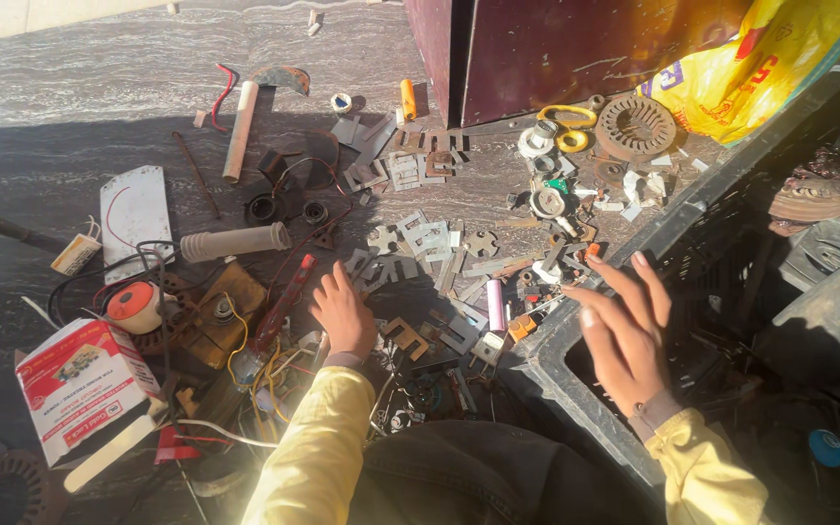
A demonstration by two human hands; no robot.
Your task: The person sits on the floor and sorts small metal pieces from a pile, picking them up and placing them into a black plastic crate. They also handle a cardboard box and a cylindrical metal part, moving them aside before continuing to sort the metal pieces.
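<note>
You have two hands in view: your left hand (344,313) at centre and your right hand (626,331) to the right. There is one yellow-handled pair of scissors (566,126) in the upper right, one round laminated metal ring (636,126) beside it, one red-and-white carton (83,387) at lower left, one grey ribbed handle grip (233,241), one yellow sack (760,58), and flat metal stampings (420,243) too many to count.

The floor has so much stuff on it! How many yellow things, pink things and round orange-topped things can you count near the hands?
Yellow: 3, the scissors, the small cylinder and the sack
Pink: 1, the little tube
Orange-topped: 1, the round spool
Total: 5
The left hand rests on flat metal pieces; the right hand hovers over the black crate.
</note>
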